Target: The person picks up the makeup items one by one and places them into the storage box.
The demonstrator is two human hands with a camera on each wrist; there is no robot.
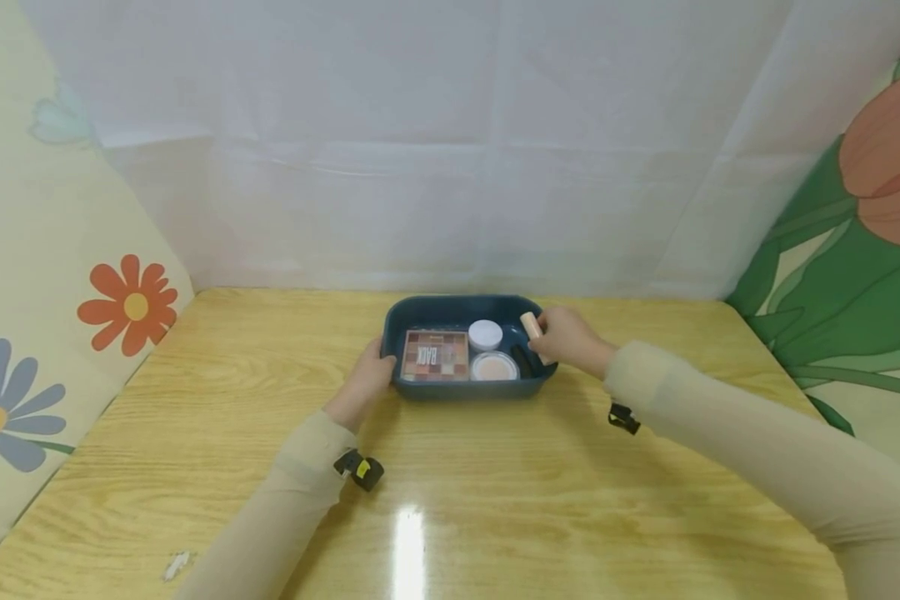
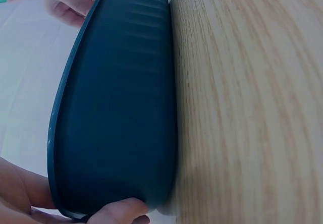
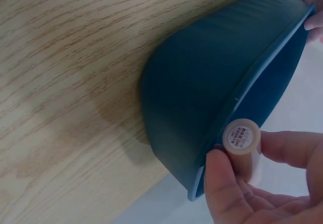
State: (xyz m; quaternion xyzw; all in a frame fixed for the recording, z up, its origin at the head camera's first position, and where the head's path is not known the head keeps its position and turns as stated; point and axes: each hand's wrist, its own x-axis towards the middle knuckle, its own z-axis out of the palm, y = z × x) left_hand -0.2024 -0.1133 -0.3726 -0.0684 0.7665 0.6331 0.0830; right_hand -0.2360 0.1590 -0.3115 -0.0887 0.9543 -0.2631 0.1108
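Note:
A dark blue plastic bin (image 1: 465, 390) stands on the table. My left hand (image 1: 367, 379) grips its left end, thumb and fingers about the rim and wall. At the right end, my right hand (image 1: 570, 337) pinches a small beige cosmetic tube (image 1: 531, 325) over the rim. In the right wrist view, the tube (image 3: 242, 143) shows a round printed label on its end, between thumb and fingers. Inside the bin lie an eyeshadow palette (image 1: 435, 357), a white round jar (image 1: 485, 335), a powder compact (image 1: 493, 367) and a slim black item (image 1: 521, 360).
The wood-grain table (image 1: 450, 467) extends around the bin. Behind it hangs a white cloth (image 1: 450, 167). Flower-patterned panels (image 1: 22, 250) stand at the left and right. A small whitish patch (image 1: 176, 565) marks the table at the near left.

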